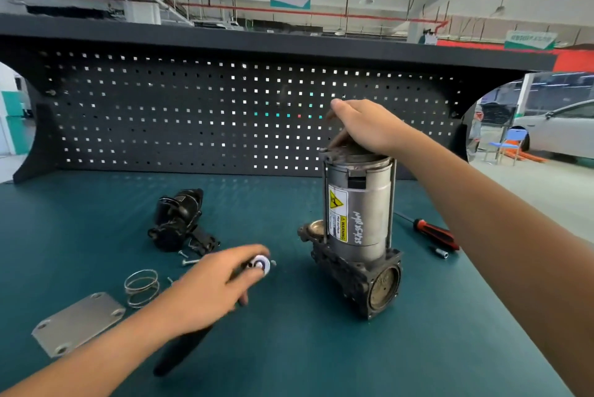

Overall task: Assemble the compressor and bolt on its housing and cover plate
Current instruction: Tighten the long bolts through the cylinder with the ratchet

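Compressor cover plate (77, 322), a flat grey metal square with holes at its corners, lies nearest at the left of the teal tabletop (321, 364). Just beyond it sits a wire spring (141, 287). The left grip (209, 287) reaches in over the tabletop beside the spring and pinches a small round disc (261, 265), white with a blue ring, between thumb and fingertips. A long dark object (183, 351) lies partly under that wrist; what it is cannot be told. A few loose screws (189, 261) rest just past the hand, close to a black housing (180, 220) lying on its side. Right of centre the compressor (356, 229) stands upright on its dark cast base, a silver cylinder with a yellow warning label facing the camera. Near it on the right are a screwdriver (437, 232) with a red and black handle and a small silver bit (442, 252). The right grip (363, 126) rests on the compressor's top end, fingers bent down over the cap; whether they hold anything cannot be told. Behind stands a black pegboard (225, 114).
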Action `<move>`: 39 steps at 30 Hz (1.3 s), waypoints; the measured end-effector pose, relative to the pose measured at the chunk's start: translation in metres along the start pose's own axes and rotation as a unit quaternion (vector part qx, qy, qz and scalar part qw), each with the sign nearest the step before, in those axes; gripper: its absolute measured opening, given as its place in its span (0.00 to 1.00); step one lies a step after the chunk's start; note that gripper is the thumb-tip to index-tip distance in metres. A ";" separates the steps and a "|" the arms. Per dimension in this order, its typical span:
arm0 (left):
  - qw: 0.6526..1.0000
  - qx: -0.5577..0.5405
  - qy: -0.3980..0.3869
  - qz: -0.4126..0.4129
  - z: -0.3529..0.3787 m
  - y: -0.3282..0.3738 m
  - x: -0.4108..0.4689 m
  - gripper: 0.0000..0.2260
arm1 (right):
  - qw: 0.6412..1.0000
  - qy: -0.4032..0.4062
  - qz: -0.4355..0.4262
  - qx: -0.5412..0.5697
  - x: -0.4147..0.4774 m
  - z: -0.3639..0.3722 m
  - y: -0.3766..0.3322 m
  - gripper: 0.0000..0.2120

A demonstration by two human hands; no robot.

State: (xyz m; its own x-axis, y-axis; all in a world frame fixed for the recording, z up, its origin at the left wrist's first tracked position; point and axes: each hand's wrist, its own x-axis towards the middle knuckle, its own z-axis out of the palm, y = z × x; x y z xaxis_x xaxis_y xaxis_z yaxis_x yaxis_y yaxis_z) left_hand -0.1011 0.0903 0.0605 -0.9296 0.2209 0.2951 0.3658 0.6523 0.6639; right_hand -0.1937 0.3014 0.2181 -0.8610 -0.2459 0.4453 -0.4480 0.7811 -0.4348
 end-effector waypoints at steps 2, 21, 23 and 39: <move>0.976 -0.189 0.098 -0.043 -0.018 0.014 0.012 0.08 | 1.000 -0.001 -0.003 0.015 -0.001 -0.002 0.000 0.22; 0.987 -0.052 0.130 0.073 -0.134 0.125 0.093 0.11 | 0.995 -0.047 -0.056 -0.064 -0.006 -0.004 0.006 0.19; 0.989 -0.035 0.123 0.073 -0.137 0.127 0.097 0.13 | 0.995 -0.046 -0.054 -0.067 -0.007 -0.004 0.005 0.19; 0.994 0.019 0.078 0.077 -0.153 0.143 0.112 0.12 | 0.995 -0.053 -0.073 -0.048 -0.010 -0.006 0.005 0.16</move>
State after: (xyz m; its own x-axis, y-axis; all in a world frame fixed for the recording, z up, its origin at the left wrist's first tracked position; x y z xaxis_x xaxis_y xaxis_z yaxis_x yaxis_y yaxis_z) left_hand -0.1458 0.0968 0.2934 -0.8437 0.2073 0.4952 0.4978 0.6477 0.5768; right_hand -0.1861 0.3110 0.2159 -0.8107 -0.4164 0.4116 -0.5500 0.7827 -0.2915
